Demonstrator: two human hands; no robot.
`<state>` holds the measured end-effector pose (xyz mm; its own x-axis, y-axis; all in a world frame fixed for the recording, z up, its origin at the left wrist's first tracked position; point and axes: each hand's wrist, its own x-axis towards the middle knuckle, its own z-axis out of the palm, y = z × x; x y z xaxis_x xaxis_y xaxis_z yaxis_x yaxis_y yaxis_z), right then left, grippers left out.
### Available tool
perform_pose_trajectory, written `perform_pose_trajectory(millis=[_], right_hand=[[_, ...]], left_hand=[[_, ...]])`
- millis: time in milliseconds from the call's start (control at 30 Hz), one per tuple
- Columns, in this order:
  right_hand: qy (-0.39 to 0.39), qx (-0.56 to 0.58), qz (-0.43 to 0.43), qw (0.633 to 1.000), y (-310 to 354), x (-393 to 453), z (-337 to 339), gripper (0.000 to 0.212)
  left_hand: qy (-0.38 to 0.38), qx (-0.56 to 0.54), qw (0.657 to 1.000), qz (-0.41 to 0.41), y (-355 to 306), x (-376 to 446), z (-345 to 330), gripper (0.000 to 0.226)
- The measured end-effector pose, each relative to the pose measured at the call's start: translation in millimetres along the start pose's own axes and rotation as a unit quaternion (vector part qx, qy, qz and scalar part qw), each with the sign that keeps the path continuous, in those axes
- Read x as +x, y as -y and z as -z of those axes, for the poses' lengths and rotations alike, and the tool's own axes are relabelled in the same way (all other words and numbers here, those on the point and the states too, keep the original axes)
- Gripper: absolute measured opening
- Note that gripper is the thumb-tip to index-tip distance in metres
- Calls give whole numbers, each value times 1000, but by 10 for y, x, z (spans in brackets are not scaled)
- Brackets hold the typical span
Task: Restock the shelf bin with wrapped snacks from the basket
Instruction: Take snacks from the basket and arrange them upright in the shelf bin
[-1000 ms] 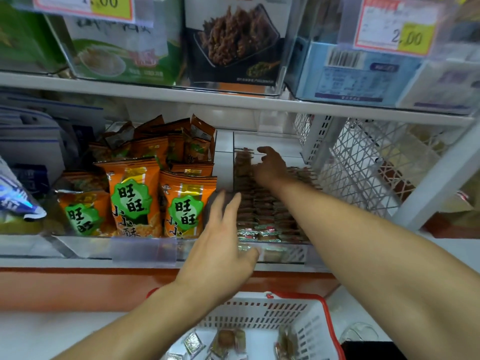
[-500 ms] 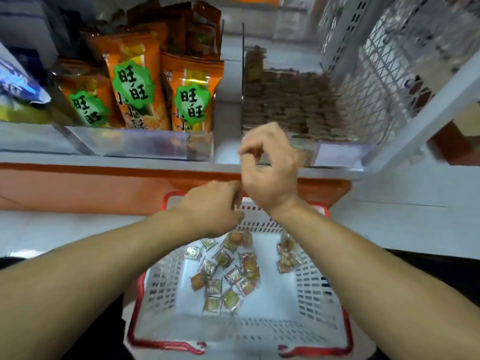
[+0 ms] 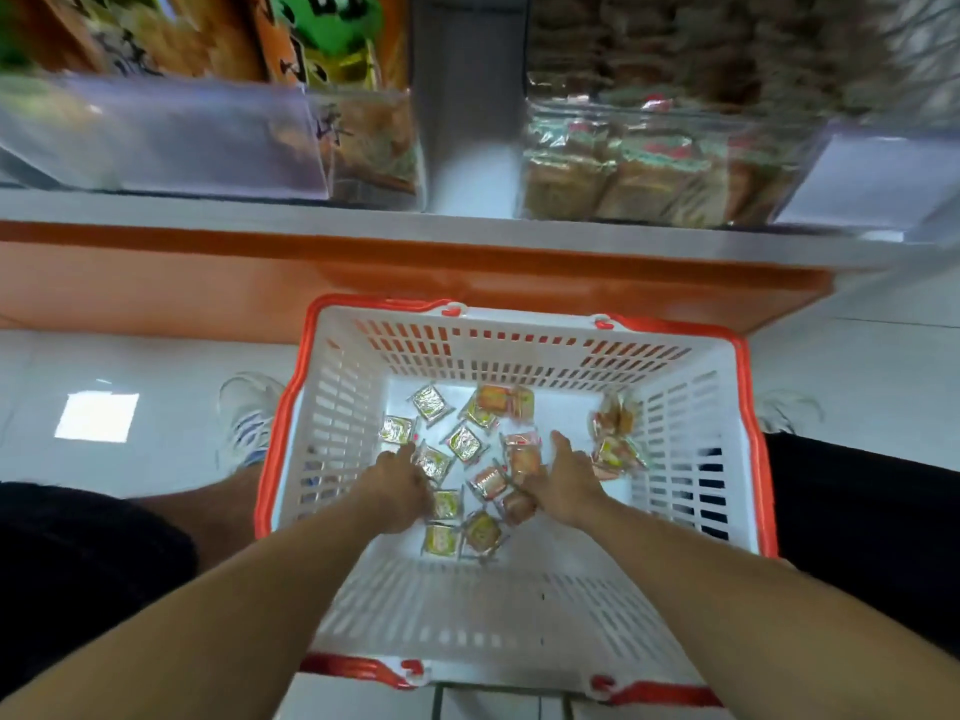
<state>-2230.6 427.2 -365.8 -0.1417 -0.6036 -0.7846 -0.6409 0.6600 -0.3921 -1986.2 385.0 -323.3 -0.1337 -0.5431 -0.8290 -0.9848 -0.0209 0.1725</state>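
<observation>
Hands reach into the white plastic basket with red rim [image 3: 691,439]: left hand [image 3: 397,493] and right hand [image 3: 563,483], fingers curled, both grasping small wrapped snacks [image 3: 465,444] on its floor.

- Evenly and brightly lit from overhead; soft, weak shadows only.
- Square white glare patch on the glossy floor [image 3: 96,415] at left.
- Heavy motion blur across the top: shelf bin [image 3: 660,163] and orange snack bags [image 3: 332,54] smeared, print unreadable.
- Sharper in the middle: basket [image 3: 519,345] slats and wrapped snacks [image 3: 465,443] fairly crisp, foil glinting.
- Strong wide-angle bending at the edges, forearms stretched large toward the lower corners.
</observation>
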Motion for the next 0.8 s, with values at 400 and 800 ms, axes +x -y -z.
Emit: perform_pose_trajectory(millis=[400,800], right_hand=[[14,47,29,998,234,254,-176,50],[55,174,-4,983,374,116,-187,34]], left_hand=[[-58,-21,998,-14,44,420,-253,52],[3,-207,975,74,-60,368,-225,27]])
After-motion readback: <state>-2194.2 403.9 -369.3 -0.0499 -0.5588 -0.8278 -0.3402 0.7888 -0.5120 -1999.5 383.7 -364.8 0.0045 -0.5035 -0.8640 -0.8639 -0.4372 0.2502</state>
